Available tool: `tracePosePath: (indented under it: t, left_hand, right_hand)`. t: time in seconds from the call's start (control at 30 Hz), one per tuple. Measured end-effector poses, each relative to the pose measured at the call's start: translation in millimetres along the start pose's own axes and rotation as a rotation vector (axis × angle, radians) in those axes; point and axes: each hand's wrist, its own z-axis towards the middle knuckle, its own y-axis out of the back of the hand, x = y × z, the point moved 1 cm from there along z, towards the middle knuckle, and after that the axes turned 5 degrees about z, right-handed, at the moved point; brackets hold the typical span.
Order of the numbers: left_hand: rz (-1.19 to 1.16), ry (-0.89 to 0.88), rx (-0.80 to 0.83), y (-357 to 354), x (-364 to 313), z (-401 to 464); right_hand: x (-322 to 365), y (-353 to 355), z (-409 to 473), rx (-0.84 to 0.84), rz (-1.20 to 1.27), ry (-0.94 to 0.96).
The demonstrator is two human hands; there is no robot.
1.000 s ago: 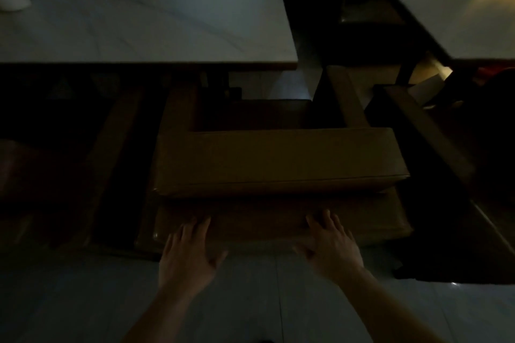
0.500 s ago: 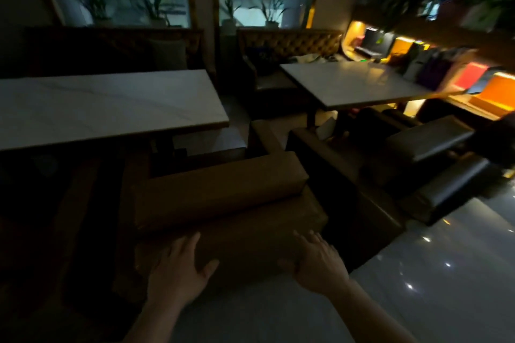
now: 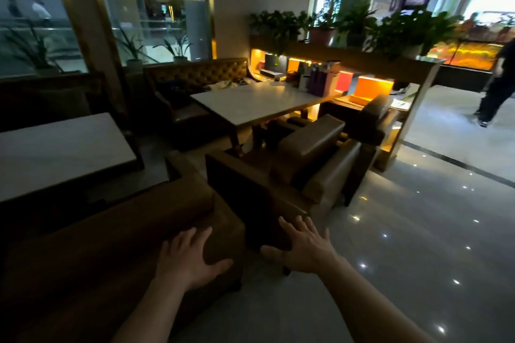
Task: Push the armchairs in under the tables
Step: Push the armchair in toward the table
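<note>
A brown leather armchair [image 3: 117, 234] stands at the lower left, its front tucked under a white marble table [image 3: 55, 147]. My left hand [image 3: 189, 256] is open, fingers spread, over the chair's back right corner. My right hand [image 3: 303, 245] is open too, held in the air by the near corner of a second brown armchair [image 3: 278, 175]. That second chair stands at an angle before another white table [image 3: 256, 103]. A darker armchair [image 3: 370, 120] sits at that table's right end.
A tufted sofa [image 3: 195, 78] lines the far side of the second table. A lit shelf unit [image 3: 348, 75] topped with plants runs along the right. Glossy grey floor [image 3: 418, 245] spreads to the right, where a person [image 3: 498, 83] in dark clothes walks.
My view has lifted and swung right from the first armchair toward the second table. Both hands have come off the first chair's back and shifted right, the right hand nearing the second armchair.
</note>
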Motion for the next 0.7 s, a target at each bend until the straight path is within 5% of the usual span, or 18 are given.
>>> tracePosePath:
  t: [0.4,0.7]
  left_hand:
    - [0.125,-0.171,-0.073,-1,-266,61]
    - [0.130,-0.240,-0.121,-8,-385,147]
  right_hand:
    - [-234,88,-9,-0.172,0.031,-0.091]
    - [-350,115,43,-0.214,0.062,-0.167]
